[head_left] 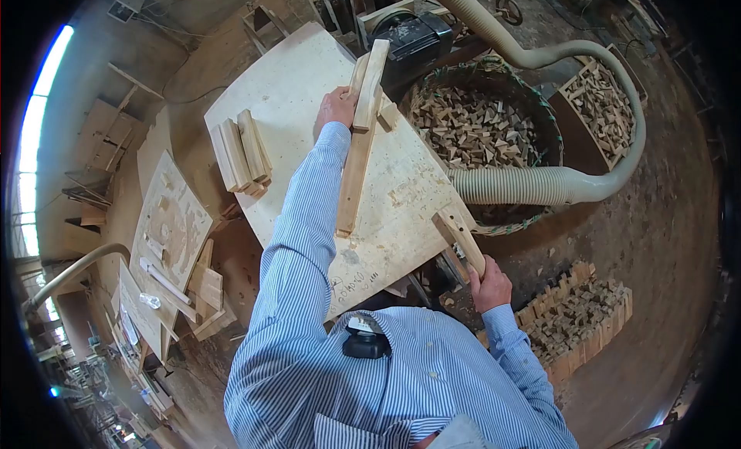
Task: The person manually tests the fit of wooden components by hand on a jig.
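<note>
My left hand (336, 109) is at the far part of a pale wooden board table (309, 71), its fingers closed on a short wooden strip (359, 82). That strip lies against a longer wooden bar (373, 78), above a brown wooden rail (355, 186) fixed along the table. Near the table's right corner, my right hand (490, 285) is wrapped round the end of a wooden lever (461, 239). A small stack of wooden strips (243, 154) lies on the table's left side. The fingertips of my left hand are partly hidden.
A dark motor (409, 40) sits beyond the table. At right are a large basket of wood offcuts (478, 125), a ribbed hose (532, 185), a crate of offcuts (602, 105) and stacked wood blocks (575, 318). Another work board (170, 217) stands at left.
</note>
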`<state>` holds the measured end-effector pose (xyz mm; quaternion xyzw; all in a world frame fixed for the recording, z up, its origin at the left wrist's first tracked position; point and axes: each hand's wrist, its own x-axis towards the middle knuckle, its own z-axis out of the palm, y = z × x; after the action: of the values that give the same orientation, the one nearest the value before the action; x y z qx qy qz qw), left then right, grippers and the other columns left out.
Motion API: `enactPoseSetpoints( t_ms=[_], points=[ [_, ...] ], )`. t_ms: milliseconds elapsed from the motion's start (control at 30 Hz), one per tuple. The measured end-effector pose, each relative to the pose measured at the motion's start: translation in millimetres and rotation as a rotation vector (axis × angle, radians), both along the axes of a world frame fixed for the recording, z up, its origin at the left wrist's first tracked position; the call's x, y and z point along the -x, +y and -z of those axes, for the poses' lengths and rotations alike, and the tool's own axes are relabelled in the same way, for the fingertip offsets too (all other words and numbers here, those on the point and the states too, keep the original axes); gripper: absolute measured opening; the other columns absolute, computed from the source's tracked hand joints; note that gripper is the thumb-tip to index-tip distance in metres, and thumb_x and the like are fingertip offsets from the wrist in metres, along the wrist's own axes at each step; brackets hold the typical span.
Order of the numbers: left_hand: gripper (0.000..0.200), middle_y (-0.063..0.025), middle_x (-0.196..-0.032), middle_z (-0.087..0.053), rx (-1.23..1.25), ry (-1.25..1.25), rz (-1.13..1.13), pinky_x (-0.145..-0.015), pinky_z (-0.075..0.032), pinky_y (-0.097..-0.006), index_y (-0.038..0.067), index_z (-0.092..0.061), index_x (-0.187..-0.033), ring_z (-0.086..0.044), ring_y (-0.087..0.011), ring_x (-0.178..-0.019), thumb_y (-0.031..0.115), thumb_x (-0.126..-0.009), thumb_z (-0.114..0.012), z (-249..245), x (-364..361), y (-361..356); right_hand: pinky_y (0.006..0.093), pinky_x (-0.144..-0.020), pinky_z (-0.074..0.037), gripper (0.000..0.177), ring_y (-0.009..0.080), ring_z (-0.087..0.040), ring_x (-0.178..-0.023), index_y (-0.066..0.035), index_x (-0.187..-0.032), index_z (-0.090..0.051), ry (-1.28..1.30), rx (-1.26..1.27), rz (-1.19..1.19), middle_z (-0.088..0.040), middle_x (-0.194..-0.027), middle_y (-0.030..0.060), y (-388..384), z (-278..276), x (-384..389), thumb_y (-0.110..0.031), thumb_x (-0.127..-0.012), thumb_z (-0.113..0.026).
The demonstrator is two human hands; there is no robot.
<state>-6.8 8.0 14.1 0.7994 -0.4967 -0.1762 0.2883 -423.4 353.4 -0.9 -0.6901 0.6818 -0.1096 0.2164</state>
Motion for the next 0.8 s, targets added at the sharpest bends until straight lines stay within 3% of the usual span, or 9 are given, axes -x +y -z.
enactPoseSetpoints(
  t_ms=[367,700,800],
  points=[
    [0.044,-0.0175,-0.121,-0.078,-0.03,0.067,-0.001,-0.103,-0.055,-0.0424,0.014,-0.074,-0.134,-0.073,-0.0325,-0.115,0.041,-0.1,-0.07,-21,-25,-35,0.0535,-0.075,-0.058,0.04,0.0441,-0.072,-0.085,-0.008,-0.128,-0.061,0.002,0.045,0.008,-0.074,-0.104,0.021,-43,-1,-33,-0.036,-0.102,-0.068],
    [0.043,-0.0226,-0.127,-0.075,0.056,-0.036,0.046,-0.104,-0.055,-0.0444,0.012,-0.074,-0.133,-0.071,-0.0356,-0.12,0.038,-0.099,-0.071,13,-55,-67,0.0519,-0.075,-0.058,0.045,0.0423,-0.073,-0.084,-0.006,-0.126,-0.063,-0.016,0.104,0.037,-0.075,-0.103,0.0199,-52,-4,-48,-0.043,-0.101,-0.069],
    [0.046,-0.024,-0.139,-0.066,-0.018,0.062,0.087,-0.108,-0.053,-0.0491,0.016,-0.07,-0.141,-0.066,-0.0393,-0.128,0.043,-0.104,-0.064,19,-54,-61,0.0505,-0.075,-0.058,0.045,0.0407,-0.073,-0.084,-0.006,-0.124,-0.063,-0.012,0.093,0.04,-0.075,-0.102,0.0193,-41,-4,-40,-0.043,-0.1,-0.069]
  ],
)
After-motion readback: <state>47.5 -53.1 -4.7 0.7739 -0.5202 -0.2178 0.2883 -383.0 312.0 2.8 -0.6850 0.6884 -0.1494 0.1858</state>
